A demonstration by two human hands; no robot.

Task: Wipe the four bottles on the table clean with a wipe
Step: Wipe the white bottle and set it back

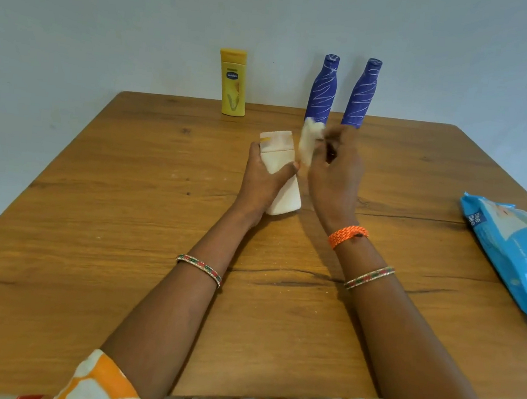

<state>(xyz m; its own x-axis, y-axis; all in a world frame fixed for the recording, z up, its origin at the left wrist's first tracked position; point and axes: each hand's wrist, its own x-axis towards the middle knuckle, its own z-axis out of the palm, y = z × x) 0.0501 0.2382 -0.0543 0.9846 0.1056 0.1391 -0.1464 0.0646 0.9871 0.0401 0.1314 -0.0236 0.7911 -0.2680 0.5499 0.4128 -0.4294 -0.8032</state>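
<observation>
- Head view: a wooden bench [128, 186] carries four bottles and a blue pack.
- The left hand [262, 180] curls round a white bottle [283, 198], thumb on one side and fingers on the other; the bottle tilts with its cap end away from the person and its base toward them, over the middle of the bench. Its contents cannot be seen. A small yellow mark shows near the cap; no writing can be read on it.
- The right hand [335, 171] pinches a white wipe [308, 142] in its bunched fingertips, just beside the white bottle's cap end. The fingers are blurred, so whether the wipe touches the bottle cannot be told.
- A yellow bottle [233, 82] stands upright at the far edge, left of centre, cap shut, with a blue oval badge that seems to read "Vaseline".
- Two blue bottles [322, 89] [360, 94] with white scribbled lines stand near each other at the far edge, right of centre, just behind the right hand.
- The blue pack [514, 252] lies flat at the right edge, well apart from the hands; its white lettering is too small to read.
</observation>
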